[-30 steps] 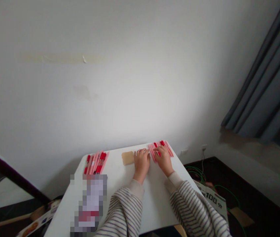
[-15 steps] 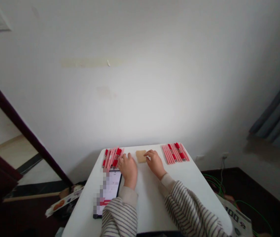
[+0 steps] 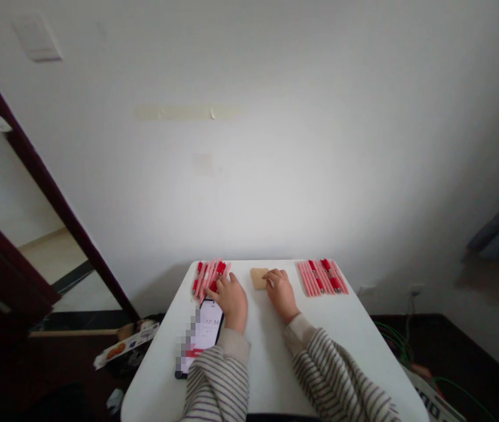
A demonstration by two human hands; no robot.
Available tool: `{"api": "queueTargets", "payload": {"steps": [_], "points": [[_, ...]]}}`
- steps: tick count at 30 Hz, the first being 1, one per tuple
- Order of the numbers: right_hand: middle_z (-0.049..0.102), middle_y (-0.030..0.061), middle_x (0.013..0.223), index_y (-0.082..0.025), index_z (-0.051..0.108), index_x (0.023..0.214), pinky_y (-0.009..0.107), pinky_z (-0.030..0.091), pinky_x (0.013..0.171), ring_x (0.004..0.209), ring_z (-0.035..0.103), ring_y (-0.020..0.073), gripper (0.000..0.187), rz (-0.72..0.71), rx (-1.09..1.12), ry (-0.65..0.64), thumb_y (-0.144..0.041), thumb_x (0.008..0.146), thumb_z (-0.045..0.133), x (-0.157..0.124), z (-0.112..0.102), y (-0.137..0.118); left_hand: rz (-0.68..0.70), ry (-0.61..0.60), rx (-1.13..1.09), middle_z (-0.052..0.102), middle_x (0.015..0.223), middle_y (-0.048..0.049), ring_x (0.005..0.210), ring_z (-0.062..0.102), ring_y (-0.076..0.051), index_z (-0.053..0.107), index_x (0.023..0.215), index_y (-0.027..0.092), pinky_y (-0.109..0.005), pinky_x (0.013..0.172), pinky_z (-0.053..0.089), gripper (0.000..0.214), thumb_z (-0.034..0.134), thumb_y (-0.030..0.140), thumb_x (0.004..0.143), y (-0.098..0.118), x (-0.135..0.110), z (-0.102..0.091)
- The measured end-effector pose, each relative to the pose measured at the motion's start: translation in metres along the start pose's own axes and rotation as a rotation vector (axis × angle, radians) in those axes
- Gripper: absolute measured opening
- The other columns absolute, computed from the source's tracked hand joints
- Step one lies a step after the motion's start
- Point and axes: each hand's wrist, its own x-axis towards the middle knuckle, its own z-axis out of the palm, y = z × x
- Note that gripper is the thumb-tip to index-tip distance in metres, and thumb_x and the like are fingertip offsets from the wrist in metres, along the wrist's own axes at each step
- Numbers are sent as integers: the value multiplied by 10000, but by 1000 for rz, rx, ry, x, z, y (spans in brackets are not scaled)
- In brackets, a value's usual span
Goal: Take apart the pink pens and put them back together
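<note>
My left hand point(image 3: 233, 300) is over the right side of a loose group of pink and red pens point(image 3: 208, 276), its fingers spread and partly bent. The fingertips reach the nearest pens; no pen is lifted. A tan square pad point(image 3: 258, 278), like sticky notes, lies at the middle of the far edge. My right hand point(image 3: 282, 293) rests at the pad's right side, its fingers loosely bent and the index fingertip over the pad; I see nothing held. Further right, more pink and red pens point(image 3: 322, 278) lie side by side in a neat row.
A phone point(image 3: 205, 340) showing a clock lies on the white table point(image 3: 271, 369), beside my left forearm. The wall point(image 3: 276, 193) rises behind the table's far edge. Green cables point(image 3: 392, 337) lie on the floor at the right, and a doorway stands at the left.
My left hand has shifted left onto the pens, and its fingers have spread out. My right hand stays by the pad. The whole view has turned slightly to the left.
</note>
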Motion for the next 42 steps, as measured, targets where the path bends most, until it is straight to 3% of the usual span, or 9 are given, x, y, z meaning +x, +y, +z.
{"api": "queueTargets", "payload": {"steps": [6,13,21,29,35,42], "points": [[659,61,923,-211,688,897,355,458,840,932,506,231,270,6,9,28,-59,822,478,-1,0,1,-3,44,18,614,1110,-133,1069,497,-282,593,1212,195,-614,1004,288,450,272,140,901,4,2,3],[653,64,921,-212,684,900,364,456,838,931,505,229,251,10,27,62,-82,835,478,-3,-1,7,-7,65,17,622,1046,-93,1011,510,-277,657,1056,200,-629,984,296,394,295,160,906,7,4,1],[646,64,907,-208,680,906,367,454,835,926,510,229,238,9,39,81,-100,844,478,-7,-4,12,-74,92,14,631,986,-103,991,528,-263,649,1078,179,-603,970,316,407,274,173,920,8,8,9],[648,58,900,-204,675,890,358,448,834,907,522,217,223,-4,53,100,-95,840,487,-10,-11,19,-75,71,-39,642,984,-115,979,552,-263,654,1095,184,-606,1018,250,387,316,172,907,6,11,9],[642,58,914,-210,668,916,364,451,832,908,540,213,239,-11,49,113,-107,846,464,-12,-19,24,114,96,-234,653,1023,-73,1015,547,-244,602,1188,280,-583,1048,202,413,349,142,891,6,7,0],[596,83,1094,-218,597,1182,391,447,927,1037,529,213,337,-43,17,130,-172,879,455,-16,-30,40,301,-26,-518,689,1057,-26,1008,566,-206,585,1185,321,-566,1085,163,367,415,190,887,9,2,3]]}}
